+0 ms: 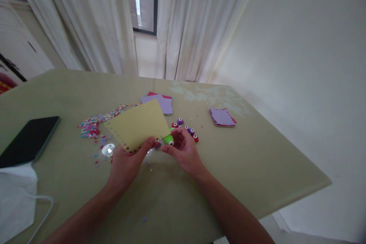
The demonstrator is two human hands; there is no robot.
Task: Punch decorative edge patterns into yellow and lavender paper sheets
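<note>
Fingers (149,143) of the left hand (122,164) are closed on the lower edge of a yellow sheet (140,122), thumb on top, holding it tilted above the desk (251,160). Those of the right hand (187,154) curl round a green punch (168,140) at the sheet's right-hand corner; how hard they press, I cannot tell. Holes run down the sheet's left edge, and some show along the lower one, partly hidden by the thumb; its far and right edges look plain, so the border seems about half cut. Just beyond sit more punches (191,131), purple and red among them. Confetti (95,124) lies scattered to the left, near a phone (30,137). Farther back are loose purple and red sheets (164,105); to the right rests a stack (223,117) with notched edges.
</note>
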